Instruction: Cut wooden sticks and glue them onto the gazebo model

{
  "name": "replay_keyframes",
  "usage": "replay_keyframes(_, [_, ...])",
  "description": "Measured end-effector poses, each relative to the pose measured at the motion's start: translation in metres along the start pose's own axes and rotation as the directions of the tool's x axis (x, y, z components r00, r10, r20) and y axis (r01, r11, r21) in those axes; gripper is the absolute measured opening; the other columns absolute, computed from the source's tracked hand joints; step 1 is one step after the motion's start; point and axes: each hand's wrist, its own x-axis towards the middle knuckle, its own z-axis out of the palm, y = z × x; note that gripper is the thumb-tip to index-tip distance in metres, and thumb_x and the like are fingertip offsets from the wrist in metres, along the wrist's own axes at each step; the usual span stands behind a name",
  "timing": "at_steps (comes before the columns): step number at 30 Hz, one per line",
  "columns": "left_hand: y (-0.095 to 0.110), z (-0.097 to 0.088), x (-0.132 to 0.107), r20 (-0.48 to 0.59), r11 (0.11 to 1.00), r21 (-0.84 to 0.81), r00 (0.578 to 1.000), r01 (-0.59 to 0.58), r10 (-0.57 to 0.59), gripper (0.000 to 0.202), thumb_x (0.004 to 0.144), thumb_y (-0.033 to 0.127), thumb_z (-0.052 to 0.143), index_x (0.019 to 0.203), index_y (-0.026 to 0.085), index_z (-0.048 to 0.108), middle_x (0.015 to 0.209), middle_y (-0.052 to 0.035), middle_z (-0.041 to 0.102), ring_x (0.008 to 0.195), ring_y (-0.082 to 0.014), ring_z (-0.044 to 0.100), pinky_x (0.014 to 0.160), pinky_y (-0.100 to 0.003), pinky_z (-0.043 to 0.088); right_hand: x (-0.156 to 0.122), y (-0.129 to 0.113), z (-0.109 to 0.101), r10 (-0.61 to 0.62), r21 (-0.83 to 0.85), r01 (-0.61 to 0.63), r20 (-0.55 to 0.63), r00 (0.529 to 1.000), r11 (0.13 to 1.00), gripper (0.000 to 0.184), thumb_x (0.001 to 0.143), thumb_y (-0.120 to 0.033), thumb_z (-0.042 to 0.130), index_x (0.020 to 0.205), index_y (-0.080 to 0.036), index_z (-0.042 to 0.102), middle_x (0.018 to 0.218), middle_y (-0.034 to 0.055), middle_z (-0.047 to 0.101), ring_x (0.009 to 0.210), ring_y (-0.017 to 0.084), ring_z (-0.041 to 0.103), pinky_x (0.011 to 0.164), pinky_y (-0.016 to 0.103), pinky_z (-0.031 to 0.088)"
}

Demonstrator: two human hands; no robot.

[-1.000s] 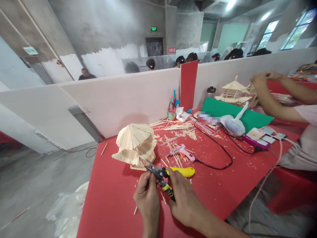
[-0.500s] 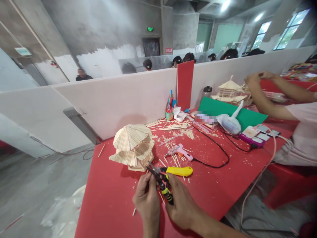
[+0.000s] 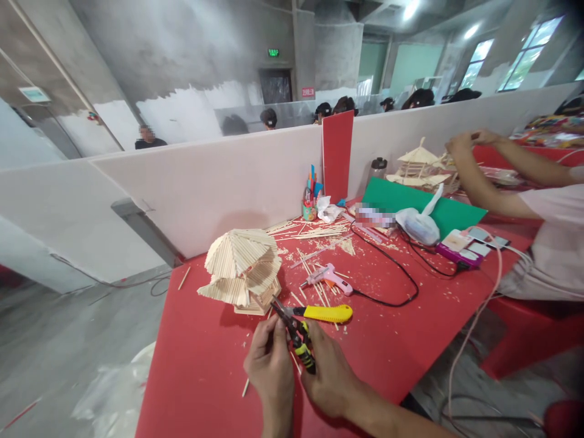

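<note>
In the lower middle of the head view, my right hand (image 3: 326,371) is wrapped around black-and-yellow pliers (image 3: 302,348). Their dark jaws point up and left, just above the fingertips of my left hand (image 3: 271,359). Those fingertips are pinched together on a thin wooden stick (image 3: 269,312), of which only a short end shows. Just beyond the jaws stands a small two-tiered pavilion model (image 3: 241,261) built from pale sticks. A yellow utility knife (image 3: 327,313) lies right beside the pliers.
Behind the knife lies a pink glue gun (image 3: 329,278) with a black cord. Loose sticks (image 3: 319,231) and chips litter the red table (image 3: 191,365). A pen cup (image 3: 309,211), green board (image 3: 424,204) and purple power strip (image 3: 460,255) stand farther off. At right, another person's arms (image 3: 495,182) reach over a second model.
The pliers' jaws and handles look closer together now. Both hands stay in nearly the same place, while the view has shifted slightly.
</note>
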Motion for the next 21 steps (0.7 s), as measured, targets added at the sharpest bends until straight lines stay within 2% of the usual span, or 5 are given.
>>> replay_keyframes(3, [0.001, 0.001, 0.000, 0.013, 1.000, 0.012, 1.000, -0.010, 0.009, 0.032, 0.064, 0.047, 0.081, 0.079, 0.019, 0.079, 0.075, -0.0054, 0.071, 0.070, -0.0188, 0.063, 0.064, -0.027, 0.051, 0.001, 0.003, 0.002, 0.010, -0.010, -0.010, -0.009, 1.000, 1.000, 0.051, 0.066, -0.003, 0.050, 0.114, -0.022, 0.048, 0.105, 0.0067, 0.064, 0.095, 0.024, 0.062, 0.079, 0.032, 0.046])
replay_keyframes(9, [0.009, 0.003, -0.002, 0.018, 1.000, 0.029, 1.000, 0.001, -0.002, 0.034, 0.065, 0.047, 0.081, 0.081, 0.017, 0.079, 0.066, -0.0029, 0.067, 0.055, -0.0135, 0.056, 0.055, -0.025, 0.050, -0.005, 0.007, 0.008, 0.180, -0.006, -0.180, -0.008, 0.984, 0.984, 0.031, 0.070, -0.008, 0.049, 0.097, -0.022, 0.048, 0.082, 0.0032, 0.064, 0.070, 0.020, 0.060, 0.061, 0.027, 0.041])
replay_keyframes(13, [0.013, 0.005, -0.002, 0.017, 0.995, -0.069, 0.998, 0.067, -0.066, 0.037, 0.063, 0.049, 0.082, 0.082, 0.017, 0.077, 0.057, 0.0002, 0.061, 0.050, -0.0120, 0.052, 0.047, -0.022, 0.045, -0.011, 0.006, -0.001, 0.170, 0.032, -0.170, 0.017, 0.985, 0.985, 0.047, 0.064, -0.006, 0.050, 0.108, -0.022, 0.050, 0.093, 0.0043, 0.065, 0.084, 0.023, 0.061, 0.073, 0.031, 0.046])
replay_keyframes(16, [0.013, 0.005, -0.001, 0.085, 0.990, -0.102, 0.993, 0.094, -0.086, 0.038, 0.065, 0.049, 0.081, 0.084, 0.017, 0.076, 0.055, 0.0012, 0.059, 0.049, -0.0111, 0.051, 0.047, -0.021, 0.044, -0.012, 0.006, -0.016, 0.122, -0.016, -0.121, 0.023, 0.992, 0.992, 0.063, 0.061, -0.004, 0.050, 0.121, -0.022, 0.046, 0.110, 0.0072, 0.063, 0.099, 0.025, 0.060, 0.086, 0.036, 0.046])
replay_keyframes(21, [0.011, 0.003, 0.006, 0.164, 1.000, -0.020, 0.986, 0.014, -0.011, 0.034, 0.066, 0.047, 0.081, 0.081, 0.016, 0.076, 0.055, 0.0006, 0.059, 0.049, -0.0109, 0.051, 0.051, -0.022, 0.045, -0.005, 0.004, -0.039, 0.089, -0.201, -0.077, 0.051, 0.995, 0.977, 0.066, 0.062, -0.004, 0.053, 0.126, -0.018, 0.044, 0.122, 0.0135, 0.059, 0.114, 0.031, 0.055, 0.097, 0.044, 0.041])
